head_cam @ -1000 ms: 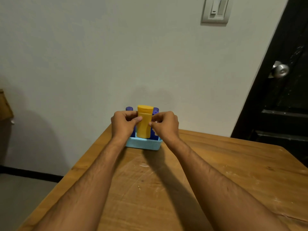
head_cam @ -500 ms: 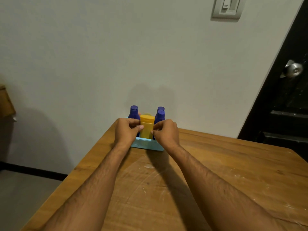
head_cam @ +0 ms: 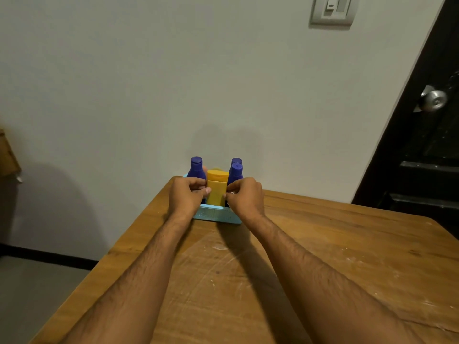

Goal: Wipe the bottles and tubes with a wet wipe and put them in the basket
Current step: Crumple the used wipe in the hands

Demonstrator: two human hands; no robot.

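A light blue basket (head_cam: 213, 216) stands at the far left corner of the wooden table (head_cam: 323, 269), against the wall. Inside it a yellow tube (head_cam: 216, 189) stands upright at the front, cap up. My left hand (head_cam: 186, 197) pinches its left side and my right hand (head_cam: 244, 197) pinches its right side. A purple bottle (head_cam: 196, 167) stands behind on the left, and two more purple bottles (head_cam: 236, 170) on the right. A small white bit, perhaps the wipe, shows under my right fingers; I cannot tell for sure.
The table's left edge (head_cam: 119, 247) drops to a grey floor. A dark door with a metal knob (head_cam: 432, 100) is at the right. A light switch (head_cam: 331, 9) sits high on the wall.
The yellow tube has gone down into the basket between the purple bottles, both hands lowering with it. The view has shifted slightly.
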